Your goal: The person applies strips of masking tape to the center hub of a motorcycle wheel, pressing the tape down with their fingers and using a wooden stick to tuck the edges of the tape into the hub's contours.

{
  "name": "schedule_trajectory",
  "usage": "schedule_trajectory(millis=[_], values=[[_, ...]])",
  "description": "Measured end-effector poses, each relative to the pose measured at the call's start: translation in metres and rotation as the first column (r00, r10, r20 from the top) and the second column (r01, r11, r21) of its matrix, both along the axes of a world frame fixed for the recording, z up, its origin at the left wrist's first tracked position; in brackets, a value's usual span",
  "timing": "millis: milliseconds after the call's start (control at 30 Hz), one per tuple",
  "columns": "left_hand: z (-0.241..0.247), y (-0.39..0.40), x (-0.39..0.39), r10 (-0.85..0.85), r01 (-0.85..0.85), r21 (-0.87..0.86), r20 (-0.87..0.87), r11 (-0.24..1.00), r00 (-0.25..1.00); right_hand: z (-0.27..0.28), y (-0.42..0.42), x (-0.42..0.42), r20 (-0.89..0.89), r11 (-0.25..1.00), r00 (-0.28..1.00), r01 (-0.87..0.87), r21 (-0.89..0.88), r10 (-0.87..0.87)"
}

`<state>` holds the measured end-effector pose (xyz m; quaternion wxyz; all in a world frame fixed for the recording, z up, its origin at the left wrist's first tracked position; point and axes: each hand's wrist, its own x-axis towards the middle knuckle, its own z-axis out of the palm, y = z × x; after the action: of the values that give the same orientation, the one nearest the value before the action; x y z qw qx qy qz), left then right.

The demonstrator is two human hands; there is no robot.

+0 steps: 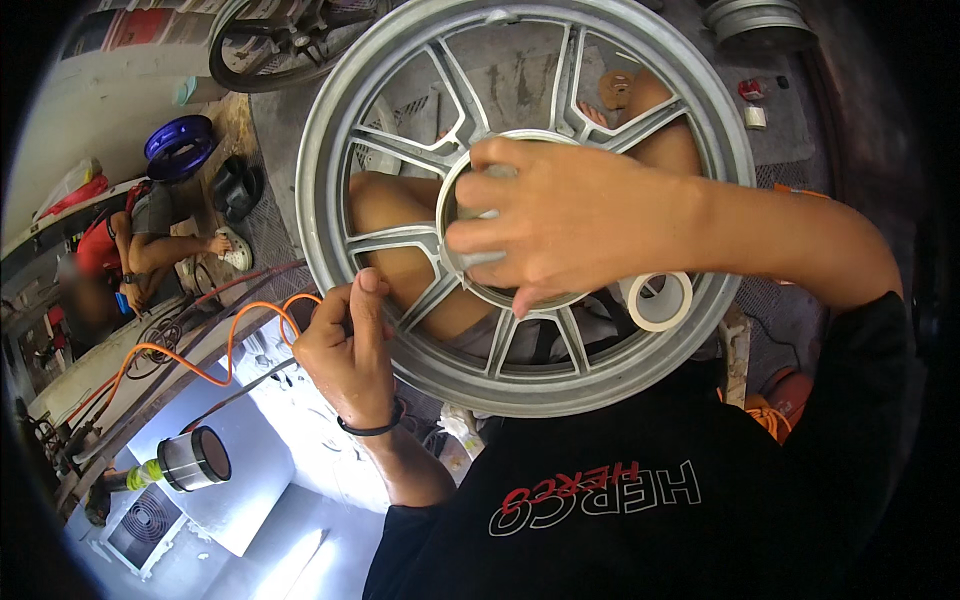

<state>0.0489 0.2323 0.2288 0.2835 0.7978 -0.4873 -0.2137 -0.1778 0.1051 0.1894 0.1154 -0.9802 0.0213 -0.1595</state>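
A bare grey alloy motorcycle wheel [525, 390] lies across my bent legs, its paired spokes running out from a round central hub [450, 266]. My left hand [345, 352] grips the wheel's outer rim at the lower left, thumb uppermost. Above the hub, my right hand [562, 214] is spread with the fingers apart and curled at the opening. It covers most of the hub, so contact under the fingertips is hidden. A roll of masking tape [654, 324] sits at the wheel's lower right, beside my right forearm. Something thin and pale sticks out at the hub's lower left edge.
At upper left are a dark wheel [217, 64] and a blue rim [156, 146]. Another person [101, 247] crouches at far left. An orange hose [217, 381] runs near my left hand, above a brightly lit booth. A small white roll [755, 118] lies right.
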Motion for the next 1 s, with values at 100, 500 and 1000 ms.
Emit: schedule_trajectory(millis=[100, 500, 1000], values=[[0.0, 0.004, 0.007, 0.004, -0.005, -0.012, -0.018, 1.0, 1.0, 0.0, -0.006, 0.004, -0.011, 0.999, 0.999, 0.042, -0.025, -0.042], [-0.001, 0.007, 0.011, 0.036, -0.036, -0.01, -0.001, 0.999, 0.999, -0.004, -0.012, 0.004, -0.014, 0.988, 0.99, 0.138, -0.066, -0.139], [-0.002, 0.013, 0.015, 0.032, -0.033, -0.027, -0.022, 0.999, 0.999, -0.001, 0.004, 0.004, -0.026, 0.994, 0.997, 0.066, -0.083, -0.068]])
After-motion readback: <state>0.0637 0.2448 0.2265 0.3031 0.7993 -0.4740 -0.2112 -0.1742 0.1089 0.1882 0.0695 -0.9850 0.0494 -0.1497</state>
